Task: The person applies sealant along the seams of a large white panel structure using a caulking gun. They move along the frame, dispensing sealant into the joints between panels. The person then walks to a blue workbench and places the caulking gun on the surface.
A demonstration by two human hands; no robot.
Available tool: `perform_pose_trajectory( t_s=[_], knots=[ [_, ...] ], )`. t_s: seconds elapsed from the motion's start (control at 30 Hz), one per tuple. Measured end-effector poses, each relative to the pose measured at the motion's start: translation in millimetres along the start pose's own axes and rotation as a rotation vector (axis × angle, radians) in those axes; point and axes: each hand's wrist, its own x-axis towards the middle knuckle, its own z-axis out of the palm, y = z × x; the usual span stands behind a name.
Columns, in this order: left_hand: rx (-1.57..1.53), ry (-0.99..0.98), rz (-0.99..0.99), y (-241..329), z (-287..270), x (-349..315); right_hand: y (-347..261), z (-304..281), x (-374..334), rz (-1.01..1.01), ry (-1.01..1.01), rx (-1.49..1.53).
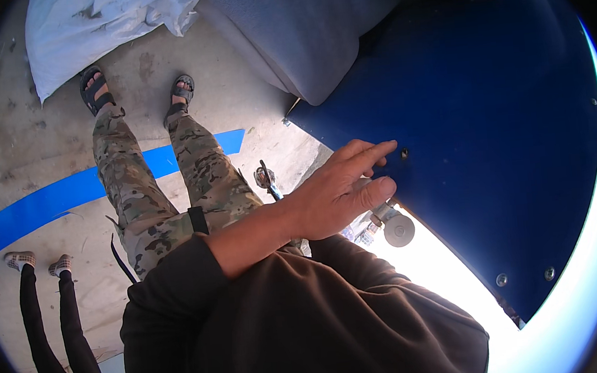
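Note:
My left hand [348, 188] reaches across my body to the edge of a large dark blue panel [493, 141]. Its index finger is stretched out, with the tip near a small dark hole [404, 154] in the panel. The thumb stands apart from the fingers, and the other fingers look partly bent. Just below the thumb, a round silver knob [400, 231] on a metal stem sits at the panel's edge; whether the thumb touches it I cannot tell. My right sleeve runs behind the left forearm, and the right hand is hidden.
A white sack [100, 33] lies at the far left, and a grey padded cover [299, 30] overhangs the blue panel. A blue strip [65, 196] crosses the concrete floor [145, 58]. Another person's legs in black [78, 341] stand at the lower left.

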Motion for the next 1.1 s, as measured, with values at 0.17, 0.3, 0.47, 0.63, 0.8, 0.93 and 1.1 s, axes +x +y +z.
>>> perform_pose_trajectory(
  t_s=[0.17, 0.3, 0.47, 0.63, 0.8, 0.93, 1.1],
  knots=[
    [0.140, -0.028, 0.044, -0.6, -2.8, -1.0, -0.4, 3.8, 0.4, 0.001, 0.008, 0.014],
    [0.185, -0.034, 0.063, -2.1, -3.2, 1.5, -0.2, 5.9, 0.4, 0.002, 0.003, 0.020],
    [0.203, -0.024, 0.078, -0.9, -3.3, 1.9, -1.5, 6.7, 1.3, 0.007, 0.003, 0.022],
    [0.210, -0.014, 0.089, -1.3, -2.8, 2.5, -0.9, 9.2, -1.0, 0.013, -0.003, 0.030],
    [0.212, -0.020, 0.093, -1.2, -2.8, -3.1, 2.3, 10.7, -6.0, 0.015, -0.002, 0.031],
    [0.168, -0.006, 0.093, -0.2, -4.9, -8.6, 2.5, 12.4, -7.1, 0.019, -0.002, 0.030],
    [0.085, 0.010, 0.079, -1.4, -9.1, -5.1, 1.2, 13.4, -4.9, 0.022, -0.002, 0.031]
  ],
)
